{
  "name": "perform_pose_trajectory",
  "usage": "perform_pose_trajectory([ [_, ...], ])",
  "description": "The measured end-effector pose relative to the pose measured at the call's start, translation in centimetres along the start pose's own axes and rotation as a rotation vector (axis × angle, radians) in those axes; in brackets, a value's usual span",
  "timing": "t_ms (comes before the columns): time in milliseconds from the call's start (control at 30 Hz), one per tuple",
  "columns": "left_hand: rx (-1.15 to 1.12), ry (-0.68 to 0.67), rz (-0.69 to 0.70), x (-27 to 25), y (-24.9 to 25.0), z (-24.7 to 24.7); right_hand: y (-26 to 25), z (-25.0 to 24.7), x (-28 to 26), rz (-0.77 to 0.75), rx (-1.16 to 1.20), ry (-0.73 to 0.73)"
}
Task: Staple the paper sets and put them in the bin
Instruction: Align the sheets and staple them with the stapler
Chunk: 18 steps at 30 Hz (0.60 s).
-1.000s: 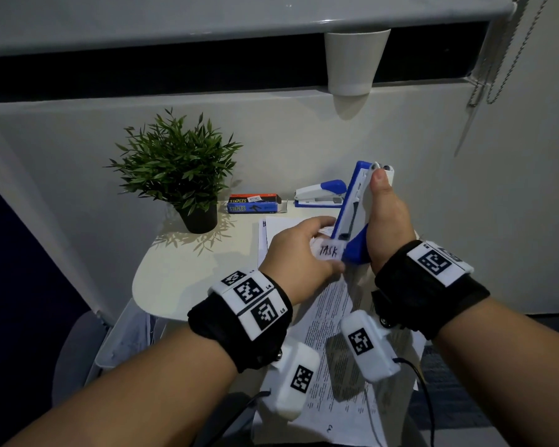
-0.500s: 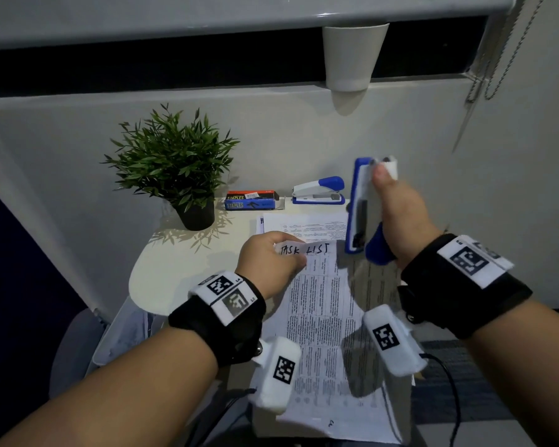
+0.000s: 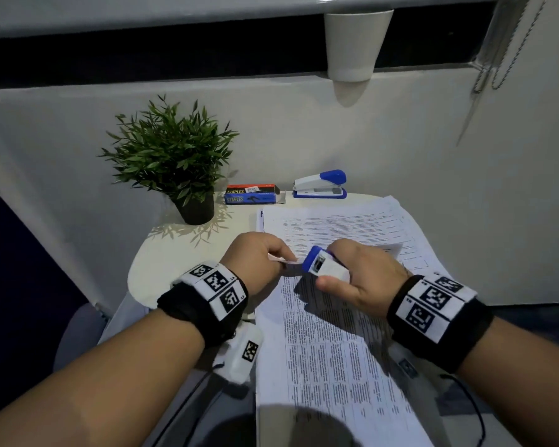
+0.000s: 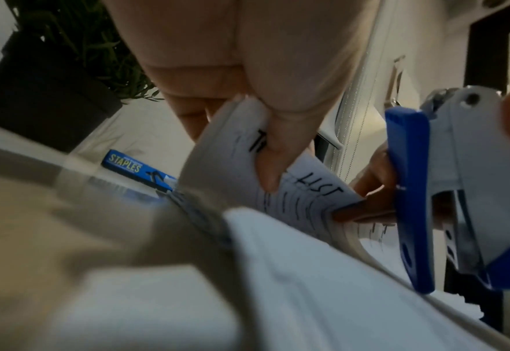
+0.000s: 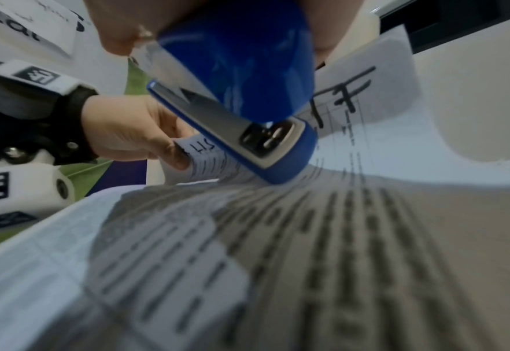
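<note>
The left hand (image 3: 255, 259) pinches the top corner of the paper set (image 3: 339, 346), thumb over and fingers (image 4: 273, 163) under, lifting it a little off the desk (image 3: 162, 269). The corner reads "LIST" in the wrist views. The right hand (image 3: 359, 279) is clenched round the blue-and-white stapler (image 3: 320, 266), whose mouth points toward nine o'clock, straight at that lifted corner. From the right wrist view the base plate and anvil sit just beside the paper edge; I can't tell whether the sheets are already between the arms.

To do this well, I'd say the left hand should keep the sheets squared, so that no lower page slips out of the bite. The corner should go deep enough that the staple lands clear of the edge, and then one firm squeeze should do.

A second stapler (image 3: 320, 185) rests at twelve o'clock on the desk, a staples box (image 3: 250, 195) beside it and a potted plant (image 3: 175, 162) at eleven. No bin is clearly in view.
</note>
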<state>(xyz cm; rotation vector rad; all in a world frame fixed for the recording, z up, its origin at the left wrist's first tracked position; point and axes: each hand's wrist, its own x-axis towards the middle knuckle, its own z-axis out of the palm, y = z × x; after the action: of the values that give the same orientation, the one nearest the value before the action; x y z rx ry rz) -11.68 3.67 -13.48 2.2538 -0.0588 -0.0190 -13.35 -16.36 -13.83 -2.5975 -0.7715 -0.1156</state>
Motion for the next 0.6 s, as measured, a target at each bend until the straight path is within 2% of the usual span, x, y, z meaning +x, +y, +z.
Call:
perform_pose_trajectory([
  [67, 0.239, -0.033, 0.093, 0.2, -0.5, -0.4, 0.0, 0.1, -0.1, -0.014, -0.050, -0.045],
  [167, 0.575, -0.162, 0.288, 0.1, -0.5, -1.2, -0.1, 0.2, -0.3, -0.021, -0.122, -0.102],
  [267, 0.759, -0.264, 0.452, 0.0, -0.8, -1.6, -0.2, 0.3, -0.8, -0.049, -0.193, -0.125],
  [333, 0.787, -0.309, 0.475, -0.2, -1.3, -1.8, -0.3, 0.4, -1.2, -0.067, -0.248, -0.162],
  [433, 0.756, -0.325, 0.427, -0.3, -2.1, -1.9, -0.3, 0.7, -1.3, -0.109, -0.292, -0.207],
  [600, 0.663, -0.315, 0.384, -0.2, -2.2, -1.5, 0.0, 0.9, -1.1, -0.118, -0.343, -0.185],
])
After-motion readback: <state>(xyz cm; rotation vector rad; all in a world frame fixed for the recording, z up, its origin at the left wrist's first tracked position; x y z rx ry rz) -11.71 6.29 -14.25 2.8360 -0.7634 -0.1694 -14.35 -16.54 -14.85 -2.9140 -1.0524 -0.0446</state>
